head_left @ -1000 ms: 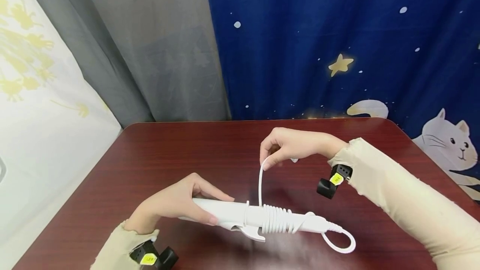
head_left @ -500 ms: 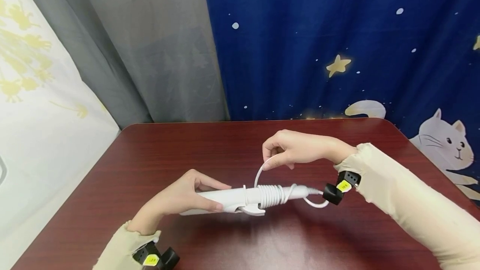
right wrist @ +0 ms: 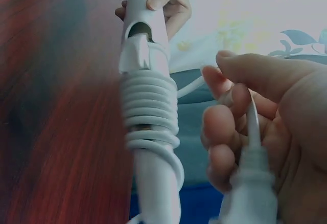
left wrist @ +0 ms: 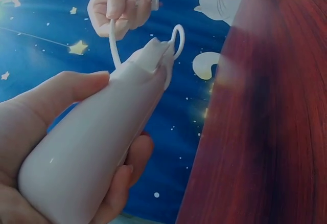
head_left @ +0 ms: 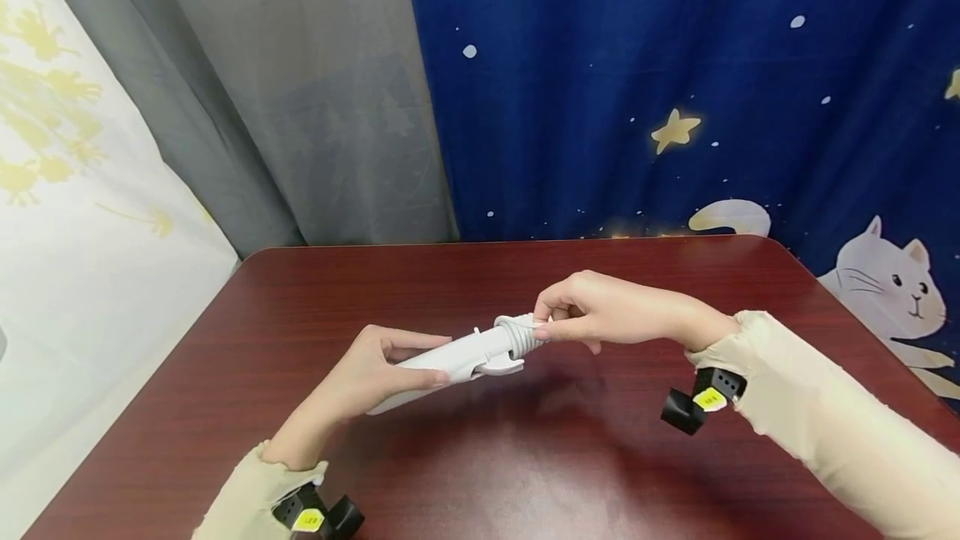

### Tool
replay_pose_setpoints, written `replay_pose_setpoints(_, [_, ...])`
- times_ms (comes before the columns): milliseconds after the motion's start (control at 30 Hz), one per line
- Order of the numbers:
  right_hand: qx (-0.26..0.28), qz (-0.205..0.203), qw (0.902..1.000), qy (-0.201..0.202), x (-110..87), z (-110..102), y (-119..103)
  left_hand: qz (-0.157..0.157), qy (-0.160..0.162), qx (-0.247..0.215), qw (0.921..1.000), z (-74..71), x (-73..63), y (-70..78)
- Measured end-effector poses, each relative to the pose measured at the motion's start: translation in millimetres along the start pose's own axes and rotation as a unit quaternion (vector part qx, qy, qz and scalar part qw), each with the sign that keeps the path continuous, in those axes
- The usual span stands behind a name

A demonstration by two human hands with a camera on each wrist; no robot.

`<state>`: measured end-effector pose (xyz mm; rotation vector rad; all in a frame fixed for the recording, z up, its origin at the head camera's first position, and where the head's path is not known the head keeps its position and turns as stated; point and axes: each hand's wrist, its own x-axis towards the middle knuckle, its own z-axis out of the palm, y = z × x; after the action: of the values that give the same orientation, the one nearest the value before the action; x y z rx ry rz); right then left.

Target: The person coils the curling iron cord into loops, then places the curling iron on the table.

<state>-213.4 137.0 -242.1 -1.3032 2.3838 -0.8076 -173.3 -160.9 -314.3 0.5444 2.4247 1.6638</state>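
A white curling iron [head_left: 468, 357], its lever [right wrist: 135, 54] showing, is held above the table by my left hand [head_left: 363, 377]. The thumb and fingers grip its thick end. Several turns of white power cord [right wrist: 150, 101] wrap its slimmer handle. My right hand [head_left: 611, 311] pinches the loose stretch of cord close beside the coils. In the right wrist view the plug [right wrist: 250, 198] hangs by the palm of that hand, on the cord's free end. From the head view, the right hand hides the handle's tip.
A dark red wooden table [head_left: 360, 290] lies below both hands. Behind it hang a grey curtain [head_left: 322, 107] and a blue curtain [head_left: 570, 107] with stars and a cat. White patterned cloth [head_left: 97, 273] borders the left side. Each wrist wears a small black camera [head_left: 705, 398].
The curling iron's handle end has swung up and away from me, toward my right hand. The stretch of cord between hand and coils looks shorter. My right hand has shifted slightly right and down.
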Motion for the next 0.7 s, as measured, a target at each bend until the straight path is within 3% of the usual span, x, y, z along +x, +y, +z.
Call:
replay_pose_setpoints(267, [0.005, -0.021, 0.9997, 0.015, -11.8, 14, 4, -0.018, 0.070, 0.002, 0.9973, -6.6, 0.6, -1.2])
replay_pose_setpoints(500, [0.011, -0.042, 0.9982, 0.040, -18.1, 23, 4, -0.017, 0.095, -0.005, 0.9953, -5.8, 3.9, -0.4])
replay_pose_setpoints(700, [0.011, -0.064, 0.9964, 0.054, -22.5, 27, -1, -0.003, 0.085, -0.001, 0.9963, 0.5, 6.9, -1.5])
